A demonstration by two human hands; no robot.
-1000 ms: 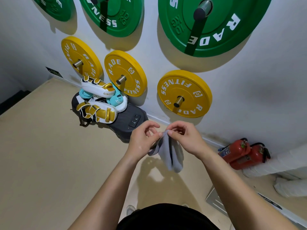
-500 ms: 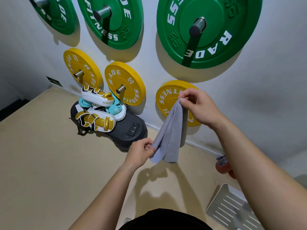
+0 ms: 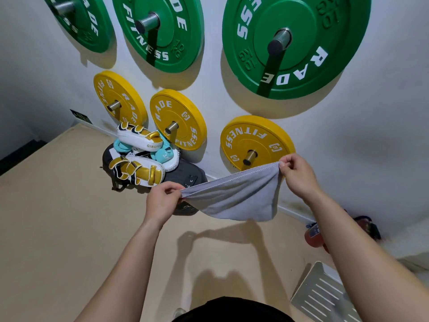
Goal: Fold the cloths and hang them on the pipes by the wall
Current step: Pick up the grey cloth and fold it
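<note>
The grey cloth (image 3: 232, 196) is held in the air, stretched by its stitched upper hem between the two hands, and its body sags in a pouch towards six o'clock. The hem's nine o'clock end is pinched by the left hand (image 3: 162, 201), thumb and curled fingers closed on the corner. The two o'clock end is pinched in the same way by the right hand (image 3: 299, 175), which is held higher, so the hem runs uphill. Nothing else is held by either hand. The cloth appears to be doubled over, though its layers cannot be counted.

Just beyond the hem, at twelve o'clock from the cloth's right half, a short steel pipe (image 3: 249, 156) projects from the middle of a yellow plate (image 3: 255, 135) on the wall (image 3: 348, 140). It is judged to be the pipe meant for this cloth.

The step is best done as follows:
- The hem is levelled and the corners are matched.
- The cloth is raised above the pipe's free end, carried towards the wall and lowered with its middle across the pipe.
- Equal lengths are left on either side, since a lopsided drape is likely to slide off so short a pipe.
- The pinches are released only once the weight is borne by the pipe.

Further out, a pile of white-and-gold pads (image 3: 139, 159) lies on the floor (image 3: 58, 217) at ten o'clock. Large green plates (image 3: 292, 43) are mounted at twelve. A red extinguisher (image 3: 313, 235), partly hidden behind the right forearm, is seen at four.
</note>
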